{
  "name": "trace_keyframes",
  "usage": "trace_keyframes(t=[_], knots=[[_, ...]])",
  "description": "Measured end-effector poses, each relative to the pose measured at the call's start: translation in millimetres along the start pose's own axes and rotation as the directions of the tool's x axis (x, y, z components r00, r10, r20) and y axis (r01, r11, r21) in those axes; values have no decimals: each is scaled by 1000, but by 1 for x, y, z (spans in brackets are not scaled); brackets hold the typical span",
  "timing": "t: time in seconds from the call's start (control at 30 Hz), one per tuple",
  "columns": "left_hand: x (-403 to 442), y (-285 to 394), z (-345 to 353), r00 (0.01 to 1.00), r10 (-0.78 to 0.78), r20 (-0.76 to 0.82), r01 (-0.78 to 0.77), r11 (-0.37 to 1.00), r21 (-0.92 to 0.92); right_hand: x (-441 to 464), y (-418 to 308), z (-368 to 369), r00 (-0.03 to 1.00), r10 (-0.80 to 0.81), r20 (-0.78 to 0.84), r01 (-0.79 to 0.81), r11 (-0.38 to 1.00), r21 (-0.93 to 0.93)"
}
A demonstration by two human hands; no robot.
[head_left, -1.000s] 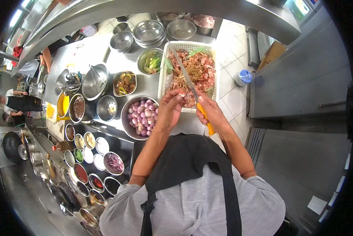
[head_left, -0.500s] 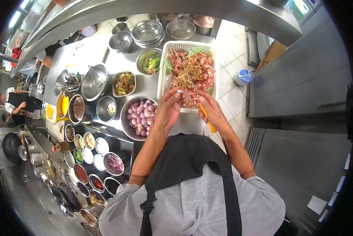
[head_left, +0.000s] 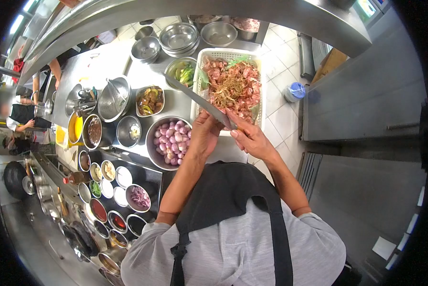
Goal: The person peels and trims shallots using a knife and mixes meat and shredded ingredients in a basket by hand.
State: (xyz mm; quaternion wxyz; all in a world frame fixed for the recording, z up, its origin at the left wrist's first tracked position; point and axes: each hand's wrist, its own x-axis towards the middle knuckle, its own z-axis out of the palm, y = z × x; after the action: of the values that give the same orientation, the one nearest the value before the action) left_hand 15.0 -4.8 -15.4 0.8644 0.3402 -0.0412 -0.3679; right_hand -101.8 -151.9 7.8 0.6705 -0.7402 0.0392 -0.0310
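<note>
commercial kitchen: stacked steel bowls (head_left: 179,37), steel counter (head_left: 176,101), sauce containers (head_left: 98,209), black wok (head_left: 15,178).

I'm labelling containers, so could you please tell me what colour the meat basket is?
The meat basket is off-white, seen best in the head view.

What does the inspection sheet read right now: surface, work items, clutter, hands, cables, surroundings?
Surface: steel counter, crowded with bowls.
Work items: long-bladed knife, slanting across the near-left corner of the white perforated basket, which holds reddish pieces and brown root-like strands; purple-skinned onions beside it in a steel bowl.
Clutter: stacked steel bowls; many ingredient containers, left.
Hands: right hand grips the knife; left hand at the blade, its grip partly hidden.
Cables: nothing seen.
Surroundings: tiled floor; another person, far left.
</note>
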Motion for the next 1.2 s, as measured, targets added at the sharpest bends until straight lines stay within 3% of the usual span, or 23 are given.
trace_keyframes(t=[0.33, 0.63, 0.7, 0.73, 0.8, 0.93, 1.1, 1.2], knots=[[-3, -2, -1, 1000, 14, 18, -13, 999, -37, -4, -8, 4, 998, -53, -28, 54, 997, 47], [-4, -1, -4, 998, 54, 13, -54, 999, 7, -6, -12, 5, 997, -59, -49, 57, 997, -48], [-1, -2, -10, 1000, 20, 22, -21, 999, 42, -8, -13, 5, 991, 132, -7, -129, 973, 193], [-1, 0, -6, 1000, 22, 21, -23, 999, 41, -7, -24, 5, 991, 132, -6, -128, 973, 193], [-4, 5, 3, 1000, 15, -20, -14, 999, 34, -7, -48, 5, 953, 302, 20, -286, 876, 390], [-5, 8, 8, 1000, -3, -20, 4, 999, 41, -8, -40, 2, 965, 260, 39, -256, 899, 356], [-6, 6, 7, 999, 50, 8, -50, 998, 27, -8, -26, 5, 997, 77, 0, -76, 980, 182], [-7, 8, 8, 998, 57, 7, -58, 994, 88, -10, -21, 4, 995, 99, 9, -99, 983, 158]])
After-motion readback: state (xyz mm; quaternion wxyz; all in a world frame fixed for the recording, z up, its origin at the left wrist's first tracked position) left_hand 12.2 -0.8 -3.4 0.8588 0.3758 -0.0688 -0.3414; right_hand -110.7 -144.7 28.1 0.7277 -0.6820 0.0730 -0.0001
